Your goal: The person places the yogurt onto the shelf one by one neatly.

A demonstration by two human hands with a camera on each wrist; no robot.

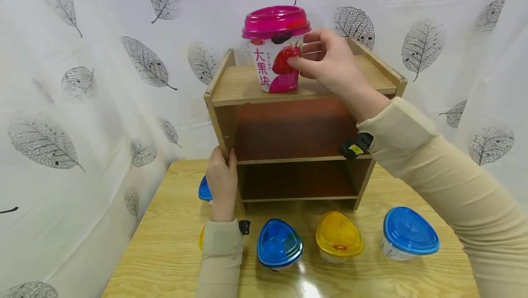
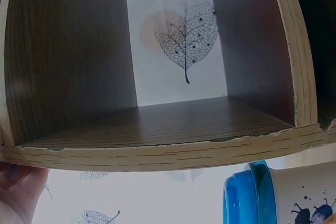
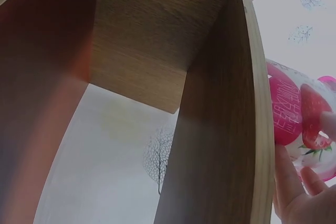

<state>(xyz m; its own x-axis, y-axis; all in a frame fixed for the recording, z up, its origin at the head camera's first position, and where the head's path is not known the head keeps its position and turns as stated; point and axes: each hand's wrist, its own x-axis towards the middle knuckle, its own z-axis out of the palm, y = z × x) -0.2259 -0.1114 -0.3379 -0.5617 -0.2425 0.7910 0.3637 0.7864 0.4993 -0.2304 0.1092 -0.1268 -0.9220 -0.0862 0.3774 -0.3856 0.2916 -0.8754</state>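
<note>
A small wooden shelf unit [image 1: 298, 158] with two open compartments and a flat top stands on the table. On its top is a yogurt cup [image 1: 260, 66] with a pink lid and a strawberry print. My right hand [image 1: 330, 62] holds this cup from the right, thumb on its front and fingers round the side. In the right wrist view the cup [image 3: 310, 95] shows beside the top board, with the thumb over the strawberry. Lower down, my left hand [image 1: 222, 179] grips the unit's left side panel [image 1: 220, 128] by its front edge.
In front of the unit stand a blue-lidded cup [image 1: 279, 243], a yellow-lidded cup [image 1: 339, 236] and, farther right, another blue-lidded cup [image 1: 410, 231]. Another blue lid [image 1: 204, 189] and a yellow lid [image 1: 201, 238] show partly behind my left arm. A leaf-print curtain [image 1: 103, 91] hangs behind.
</note>
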